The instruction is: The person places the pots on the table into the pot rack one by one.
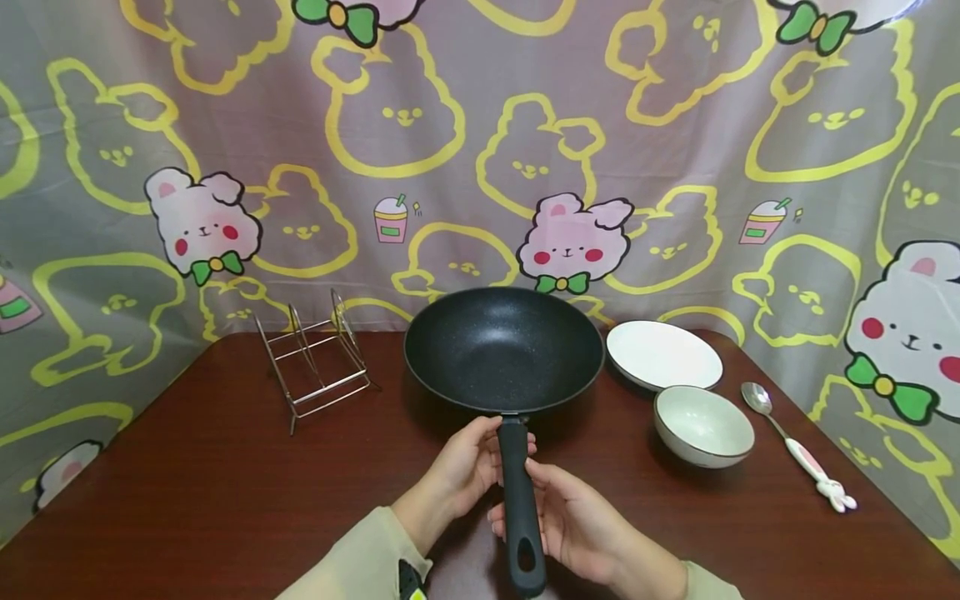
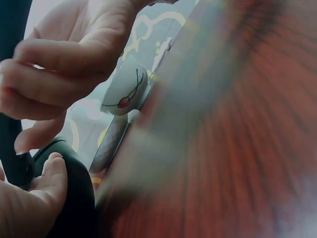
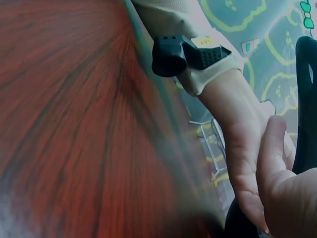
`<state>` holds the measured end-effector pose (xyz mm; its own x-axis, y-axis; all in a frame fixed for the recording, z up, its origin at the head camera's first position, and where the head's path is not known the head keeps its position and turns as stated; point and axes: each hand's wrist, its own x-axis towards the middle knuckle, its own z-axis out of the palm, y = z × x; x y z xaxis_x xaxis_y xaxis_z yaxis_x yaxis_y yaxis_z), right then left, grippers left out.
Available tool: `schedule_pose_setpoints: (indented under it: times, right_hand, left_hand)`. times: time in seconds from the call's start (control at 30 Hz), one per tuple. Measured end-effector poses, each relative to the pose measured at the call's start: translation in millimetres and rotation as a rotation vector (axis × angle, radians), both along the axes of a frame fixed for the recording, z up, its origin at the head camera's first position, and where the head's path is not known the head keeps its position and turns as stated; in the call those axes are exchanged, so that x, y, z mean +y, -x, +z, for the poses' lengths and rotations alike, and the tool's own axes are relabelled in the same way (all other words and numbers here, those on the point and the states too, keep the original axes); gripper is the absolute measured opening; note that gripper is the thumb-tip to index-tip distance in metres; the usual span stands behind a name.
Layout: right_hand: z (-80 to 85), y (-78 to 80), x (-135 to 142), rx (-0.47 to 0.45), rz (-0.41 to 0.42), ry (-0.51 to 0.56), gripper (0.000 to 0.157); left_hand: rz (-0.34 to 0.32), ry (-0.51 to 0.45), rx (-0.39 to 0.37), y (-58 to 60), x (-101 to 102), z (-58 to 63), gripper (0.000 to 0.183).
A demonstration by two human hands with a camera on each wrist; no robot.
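Pan [image 1: 502, 358] between wire rack [image 1: 321, 387], left, and plate [image 1: 663, 354], bowl [image 1: 703, 427], spoon [image 1: 804, 454], right.

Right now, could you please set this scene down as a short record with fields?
Left hand: holds the pan handle near the black pan
Right hand: holds the handle lower down
Left of pan: wire rack
Right of pan: white plate, bowl, spoon with rabbit-shaped end
Surface: reddish-brown table
Backdrop: cartoon-patterned curtain
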<state>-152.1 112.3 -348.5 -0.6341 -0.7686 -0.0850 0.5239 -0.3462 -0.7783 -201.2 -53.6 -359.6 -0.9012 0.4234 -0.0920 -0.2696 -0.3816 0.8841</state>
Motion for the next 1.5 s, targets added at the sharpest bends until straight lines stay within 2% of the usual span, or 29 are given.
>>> schedule_pose_setpoints:
  times: [0.1,0.3,0.63,0.9,1.27,1.5]
  right_hand:
    - [1.0,-0.3,-2,-0.018,0.014,0.023,0.038]
    - [4.8,-1.7,-6,-0.020,-0.016,-0.016,0.038]
    - [8.1,-4.7,-8,-0.022,-0.069,-0.044,0.035]
    - [8.6,-5.6,-9,-0.008,-0.088,-0.049,0.027]
    - [10.4,-7.6,-8,0.004,-0.115,-0.092,0.025]
    - [10.8,-9.8,-8,0.017,-0.145,-0.116,0.025]
  left_hand:
    - [0.008,-0.005,-0.004,0.2,4,1.1,0.043]
    - [0.045,-0.023,-0.022,0.7,9,4.1,0.045]
    - [0.106,0.025,-0.036,3.7,13,7.7,0.043]
    - [0.207,0.049,-0.047,1.9,20,8.0,0.033]
    - [0.265,0.057,-0.017,-0.8,26,6.4,0.024]
    - [0.307,0.057,0.011,-2.3,28,2.1,0.025]
